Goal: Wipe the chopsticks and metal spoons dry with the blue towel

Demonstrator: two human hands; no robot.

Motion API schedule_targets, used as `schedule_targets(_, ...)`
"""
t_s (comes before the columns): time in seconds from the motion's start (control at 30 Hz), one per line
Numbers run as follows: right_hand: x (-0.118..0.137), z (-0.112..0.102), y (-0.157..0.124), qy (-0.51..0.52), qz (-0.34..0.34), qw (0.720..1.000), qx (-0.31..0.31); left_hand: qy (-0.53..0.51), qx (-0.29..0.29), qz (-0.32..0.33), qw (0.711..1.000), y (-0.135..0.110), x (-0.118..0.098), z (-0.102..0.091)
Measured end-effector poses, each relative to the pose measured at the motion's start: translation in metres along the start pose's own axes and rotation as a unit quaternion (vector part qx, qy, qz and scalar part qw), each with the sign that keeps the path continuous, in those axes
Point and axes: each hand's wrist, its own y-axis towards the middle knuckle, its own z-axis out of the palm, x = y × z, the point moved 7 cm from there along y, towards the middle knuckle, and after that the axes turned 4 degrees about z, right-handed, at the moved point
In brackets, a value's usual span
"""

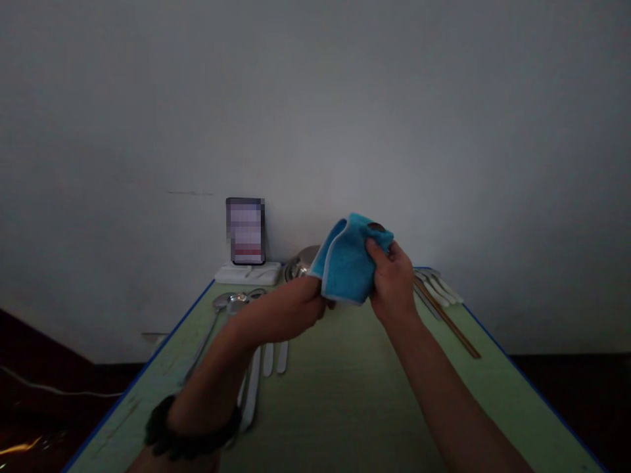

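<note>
A blue cloth is held up above the far half of a green table. My right hand is closed round the cloth's right side, thumb on top, and a small dark round thing peeks out above the fingers. My left hand is closed at the cloth's lower left edge; what it grips under the cloth is hidden. A dark band sits on my left wrist.
Metal spoons and white-handled cutlery lie at the left. Wooden chopsticks and white-handled utensils lie at the right. A metal dish and a small standing device on a white base are at the table's far end by the wall.
</note>
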Motion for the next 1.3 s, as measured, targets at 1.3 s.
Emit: schedule_targets(1.3, 0.003, 0.002, -0.023, -0.002, -0.009, 0.998, -0.067, 0.036, -0.128, -0.004, 0.991, 0.001, -0.013, -0.021)
